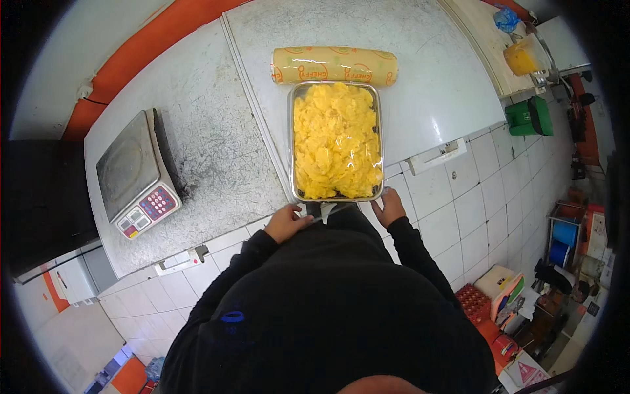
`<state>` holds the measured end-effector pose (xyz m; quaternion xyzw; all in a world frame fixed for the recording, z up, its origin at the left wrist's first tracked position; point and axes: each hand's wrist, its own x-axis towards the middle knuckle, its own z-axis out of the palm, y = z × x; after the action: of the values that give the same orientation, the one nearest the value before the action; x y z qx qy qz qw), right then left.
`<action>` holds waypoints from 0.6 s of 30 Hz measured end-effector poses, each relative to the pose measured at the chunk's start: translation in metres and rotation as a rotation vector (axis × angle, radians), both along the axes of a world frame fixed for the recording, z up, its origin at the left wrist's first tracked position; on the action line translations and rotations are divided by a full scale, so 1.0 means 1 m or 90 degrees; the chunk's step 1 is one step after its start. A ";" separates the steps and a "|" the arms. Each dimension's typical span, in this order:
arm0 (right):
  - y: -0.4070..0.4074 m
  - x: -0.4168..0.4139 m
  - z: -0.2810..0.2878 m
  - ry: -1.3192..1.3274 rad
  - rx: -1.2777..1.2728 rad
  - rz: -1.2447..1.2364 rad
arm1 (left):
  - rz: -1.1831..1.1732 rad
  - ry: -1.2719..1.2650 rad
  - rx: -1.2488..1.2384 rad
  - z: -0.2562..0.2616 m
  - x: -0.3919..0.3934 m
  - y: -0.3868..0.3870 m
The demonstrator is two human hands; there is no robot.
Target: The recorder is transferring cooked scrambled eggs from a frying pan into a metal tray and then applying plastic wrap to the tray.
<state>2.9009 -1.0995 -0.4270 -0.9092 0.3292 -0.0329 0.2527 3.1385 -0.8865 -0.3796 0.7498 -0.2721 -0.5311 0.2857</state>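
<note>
A rectangular tray (292, 183) heaped with lumpy yellow food (337, 138) stands at the front edge of the counter. Glossy clear cling film (350, 160) lies over the heap. Behind the tray and right up against it, a large roll of cling film (334, 66) with orange printing lies crosswise. My left hand (289, 222) pinches the film's loose edge just below the tray's near left corner. By the near right corner, my right hand (390, 207) grips the film's other side. A translucent strip of film spans the gap between both hands.
A digital weighing scale (135, 170) sits on the left part of the worktop (211, 98). A raised seam runs left of the tray. A green bin (529, 116) and a yellow container (520, 58) are at the far right. White tiles (443, 207) cover the floor.
</note>
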 end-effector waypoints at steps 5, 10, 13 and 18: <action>-0.016 -0.016 -0.011 -0.158 0.008 0.005 | 0.136 0.227 -0.106 -0.004 0.021 0.000; -0.016 0.002 0.004 -0.383 0.980 -0.203 | 0.234 0.370 -0.110 -0.023 0.022 0.000; -0.008 0.029 0.028 -0.565 1.190 -0.297 | 0.362 0.475 -0.129 -0.017 0.018 -0.008; -0.007 0.027 0.034 -0.532 1.034 -0.318 | 0.422 0.493 -0.233 -0.015 0.014 -0.014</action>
<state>2.9277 -1.1065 -0.3932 -0.2732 0.3195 -0.1697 0.8914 3.1523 -0.9000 -0.3946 0.4829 0.0163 -0.5940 0.6432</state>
